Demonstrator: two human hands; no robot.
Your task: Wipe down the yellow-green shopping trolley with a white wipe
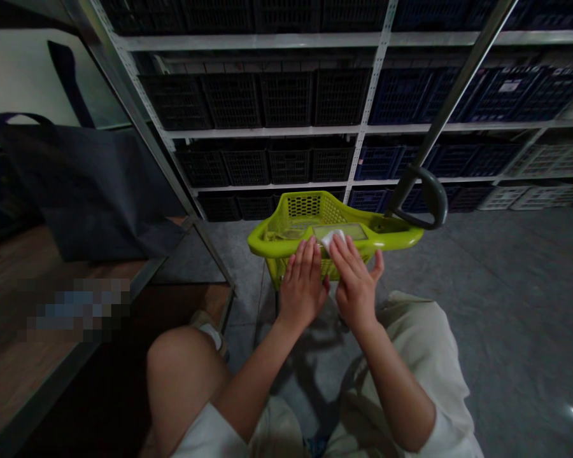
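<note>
A lime-green shopping basket (pixel 267 242) stands on the grey floor in front of my knees, its long grey handle (pixel 430 197) rising up to the right. My left hand (pixel 303 283) lies flat against the basket's near rim, fingers stretched out together. My right hand (pixel 356 277) is beside it, fingers extended, and its fingertips touch a small white folded piece (pixel 333 237) on the rim. I cannot tell whether the piece is paper or cloth, or whether it is gripped.
Metal shelving (pixel 363 130) filled with dark and blue plastic crates lines the wall behind the basket. A wooden shelf (pixel 9 369) on the left carries a dark fabric bag (pixel 90 191). My bent knees (pixel 181 369) are in the foreground.
</note>
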